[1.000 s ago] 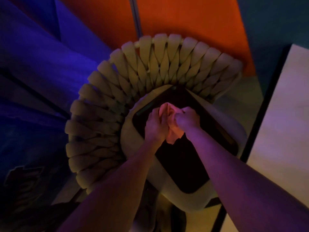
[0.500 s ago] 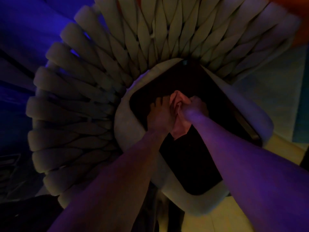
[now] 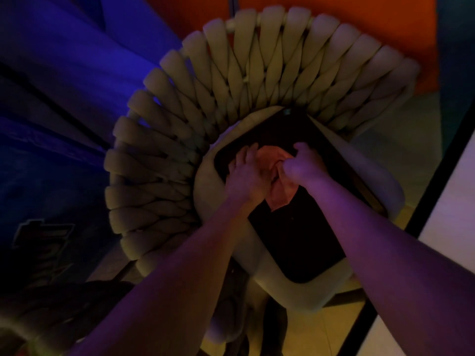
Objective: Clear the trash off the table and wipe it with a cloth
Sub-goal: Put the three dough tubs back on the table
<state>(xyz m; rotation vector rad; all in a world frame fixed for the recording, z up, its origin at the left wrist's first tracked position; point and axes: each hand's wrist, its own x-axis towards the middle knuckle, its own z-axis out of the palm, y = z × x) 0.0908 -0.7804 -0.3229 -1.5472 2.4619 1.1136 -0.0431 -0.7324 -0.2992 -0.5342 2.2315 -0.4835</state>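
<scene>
Head view, dim and tinted purple: both hands over a dark tray lying on the seat of a cream chair with a thick woven back. Left hand over the tray's far half, fingers curled down onto a pinkish cloth, holding its left side. Right hand just to the right of it, fingers bunched and pinching the cloth's upper fold. Cloth gathered between the two hands, crumpled, one loose corner hanging toward the tray's middle; touching the tray surface or held just above it, impossible to tell in this light. Compared with a second ago: then pressed tight together with the cloth squeezed into a narrow strip, now drawn slightly apart, the cloth opened into a wider, looser shape between them. Half a second ago closer in on the chair, since pulled back, with the pale table edge back in sight to the right of the tray. Probably a refolding or spreading of the cloth, readying a fresh face for wiping. No trash discernible on the tray or on the visible strip of table, so the clearing part looks done or out of sight. Table well apart from the cloth, beyond the tray's right side; wiping of it judged still to come.
</scene>
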